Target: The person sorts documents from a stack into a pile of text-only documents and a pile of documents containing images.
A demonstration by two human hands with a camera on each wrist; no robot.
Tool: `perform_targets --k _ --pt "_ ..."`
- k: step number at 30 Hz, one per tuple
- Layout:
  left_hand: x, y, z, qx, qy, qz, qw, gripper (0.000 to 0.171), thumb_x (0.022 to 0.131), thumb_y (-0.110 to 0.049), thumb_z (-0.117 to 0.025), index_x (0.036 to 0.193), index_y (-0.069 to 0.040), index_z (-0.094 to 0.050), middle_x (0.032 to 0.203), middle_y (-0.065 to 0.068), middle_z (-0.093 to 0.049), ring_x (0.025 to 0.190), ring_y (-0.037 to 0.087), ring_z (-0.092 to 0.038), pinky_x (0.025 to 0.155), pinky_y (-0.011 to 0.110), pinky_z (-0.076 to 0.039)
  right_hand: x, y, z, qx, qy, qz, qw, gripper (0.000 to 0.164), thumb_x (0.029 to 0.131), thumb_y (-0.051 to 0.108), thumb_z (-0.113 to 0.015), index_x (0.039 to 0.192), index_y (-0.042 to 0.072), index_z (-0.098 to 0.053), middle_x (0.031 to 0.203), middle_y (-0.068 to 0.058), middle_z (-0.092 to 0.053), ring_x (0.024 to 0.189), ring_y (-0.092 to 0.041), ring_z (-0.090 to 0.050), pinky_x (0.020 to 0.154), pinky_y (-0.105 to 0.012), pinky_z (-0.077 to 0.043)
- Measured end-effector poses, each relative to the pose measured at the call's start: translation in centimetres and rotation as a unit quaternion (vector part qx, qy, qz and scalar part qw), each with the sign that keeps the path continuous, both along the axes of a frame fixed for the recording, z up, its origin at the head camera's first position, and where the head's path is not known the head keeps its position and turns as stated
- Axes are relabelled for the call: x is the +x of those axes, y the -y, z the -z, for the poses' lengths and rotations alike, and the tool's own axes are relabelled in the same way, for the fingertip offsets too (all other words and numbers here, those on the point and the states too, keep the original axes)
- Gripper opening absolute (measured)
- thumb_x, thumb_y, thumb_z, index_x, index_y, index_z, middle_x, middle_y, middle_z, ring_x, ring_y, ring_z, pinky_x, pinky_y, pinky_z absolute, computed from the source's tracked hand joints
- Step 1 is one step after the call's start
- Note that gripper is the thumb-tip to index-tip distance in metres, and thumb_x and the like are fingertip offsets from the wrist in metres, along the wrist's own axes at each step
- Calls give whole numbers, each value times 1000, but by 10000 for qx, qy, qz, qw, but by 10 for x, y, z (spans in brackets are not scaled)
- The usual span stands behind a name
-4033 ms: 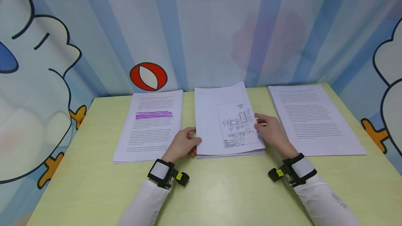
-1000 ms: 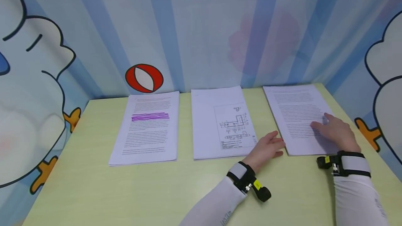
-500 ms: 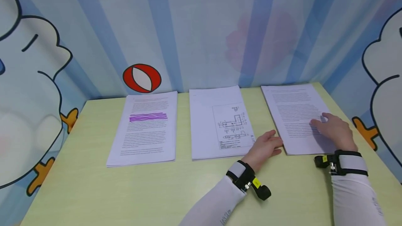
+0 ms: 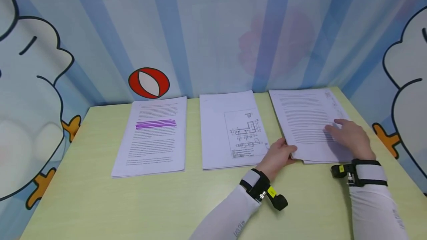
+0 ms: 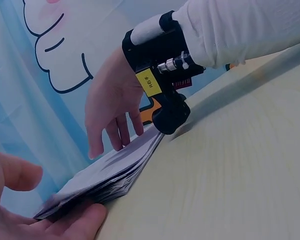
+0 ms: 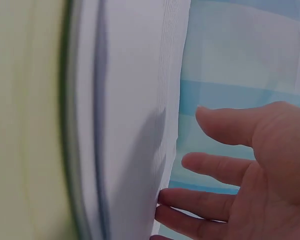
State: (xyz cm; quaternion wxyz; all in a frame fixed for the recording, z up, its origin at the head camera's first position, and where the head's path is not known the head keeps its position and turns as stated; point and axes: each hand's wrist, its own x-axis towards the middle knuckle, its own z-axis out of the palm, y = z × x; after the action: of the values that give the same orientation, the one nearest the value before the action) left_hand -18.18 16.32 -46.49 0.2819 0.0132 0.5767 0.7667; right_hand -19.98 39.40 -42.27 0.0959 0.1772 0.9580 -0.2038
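In the head view, the right-hand paper stack has its upper sheets shifted left over the lower ones. A strip of line drawing shows along its right side. My left hand holds the stack's near left corner, thumb above and fingers below; the left wrist view shows those fingers under the lifted edge. My right hand is over the right part of the printed page, fingers extended. In the right wrist view its fingertips reach the top of the stack, thumb raised off the paper.
A middle stack topped by a technical drawing lies just left of my left hand. Farther left is a text stack with purple highlighted lines. The pale yellow table ends at a printed curtain behind.
Earlier, both hands held the middle stack, then moved to the right one. In the last half second my left hand took its corner, and the upper sheets slid left, baring the drawing.
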Motion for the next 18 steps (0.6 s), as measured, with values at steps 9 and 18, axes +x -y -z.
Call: perform_targets --k 9,18 --pt "2 -1 1 38 -35 -628 9980 39 93 5 -42 122 -13 -59 114 5 -70 107 27 -69 92 45 -57 -4 5 6 -205 -418 50 9989 72 102 49 -40 143 -9 -42 134 -39 -51 118 -52 -53 77 -49 -52" --pt "-2 21 -14 189 -324 -762 9964 51 89 12 -37 125 -17 -56 113 4 -69 105 26 -69 90 47 -57 -8 6 5 -1163 -545 -70 9917 83 101 56 -35 154 -6 -20 141 -42 -42 124 -55 -46 92 -60 -45"
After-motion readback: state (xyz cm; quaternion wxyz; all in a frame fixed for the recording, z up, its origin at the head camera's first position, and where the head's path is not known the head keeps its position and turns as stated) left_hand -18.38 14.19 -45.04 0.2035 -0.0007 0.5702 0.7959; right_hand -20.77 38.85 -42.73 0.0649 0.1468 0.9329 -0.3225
